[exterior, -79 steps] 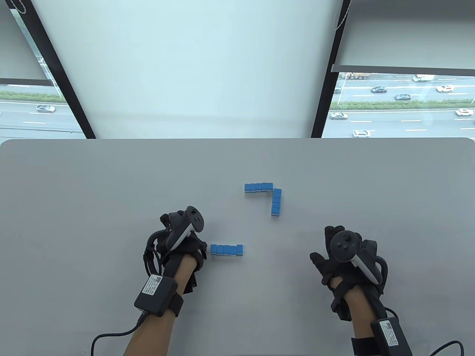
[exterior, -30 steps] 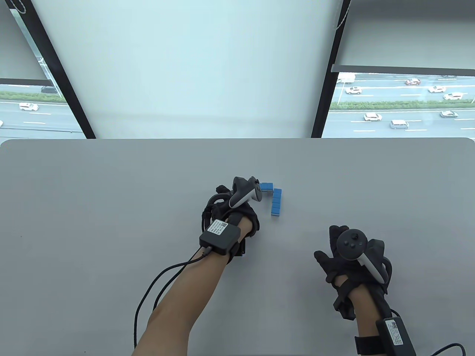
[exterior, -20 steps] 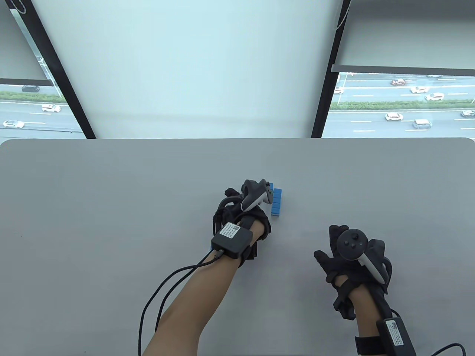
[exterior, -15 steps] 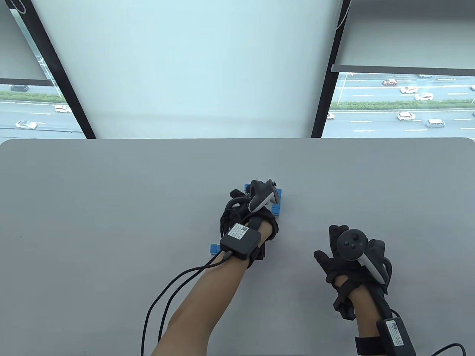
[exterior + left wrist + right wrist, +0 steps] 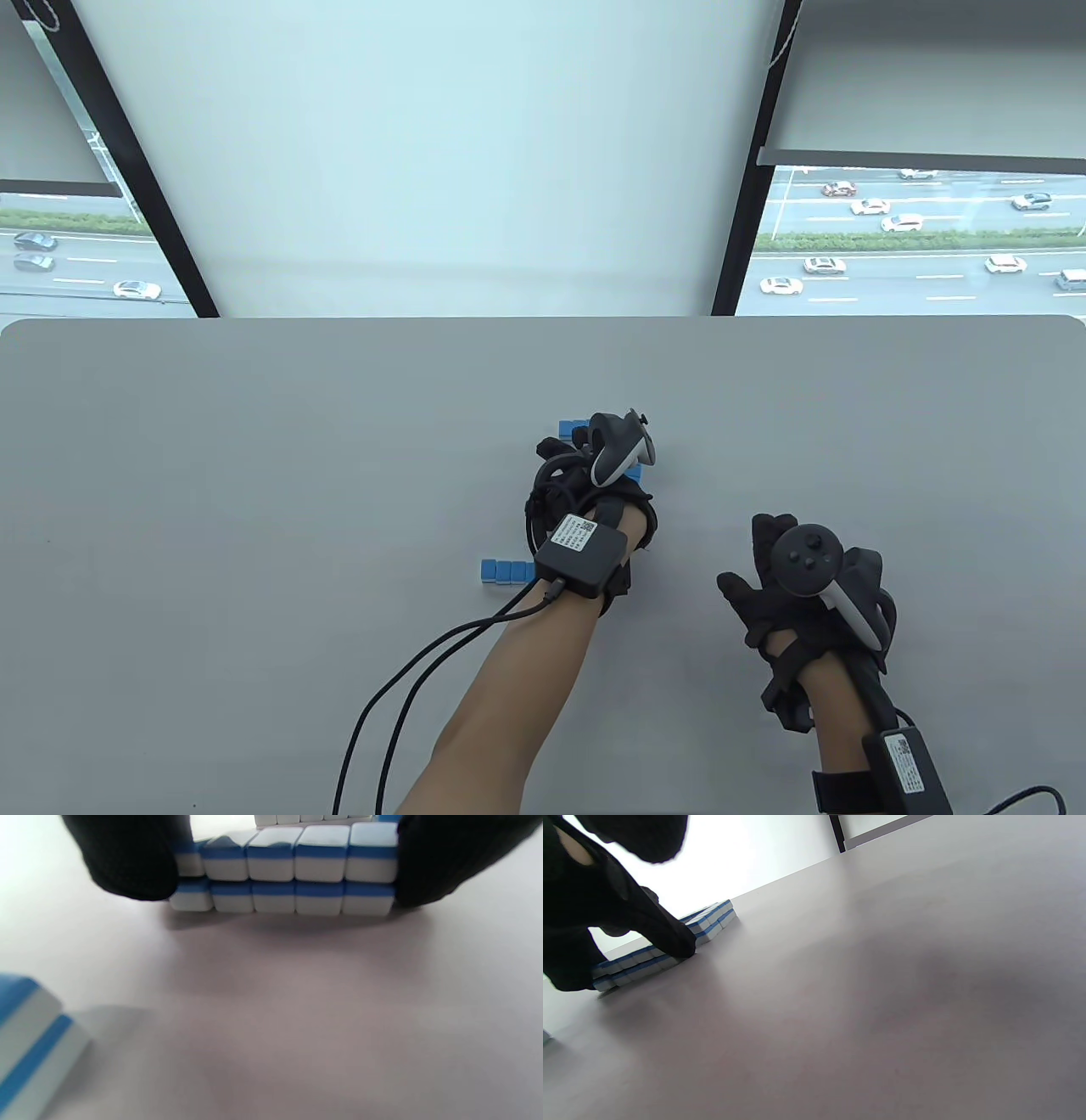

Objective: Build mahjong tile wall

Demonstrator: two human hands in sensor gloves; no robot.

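Blue-backed white mahjong tiles stand in two-layer rows on the grey table [image 5: 254, 475]. My left hand [image 5: 624, 463] covers the right-hand row; in the left wrist view this row [image 5: 297, 870] is five tiles long. The left hand [image 5: 284, 870] pinches the row, with one finger [image 5: 127, 857] at one end and another finger [image 5: 445, 853] at the opposite end. The far row [image 5: 573, 424] peeks out left of the hand. The near row [image 5: 505, 570] is partly hidden by my wrist box. My right hand [image 5: 764, 586] rests flat on the table, holding nothing.
A second tile row [image 5: 309, 819] lies just behind the pinched one, and a stack end [image 5: 25, 1035] sits close at the lower left. In the right wrist view the tile rows [image 5: 710, 921] meet at a corner. Cables [image 5: 407, 679] trail from my left wrist.
My left hand left the near row, reached to the far rows, then slid right onto the right-hand row. The right hand has not moved.
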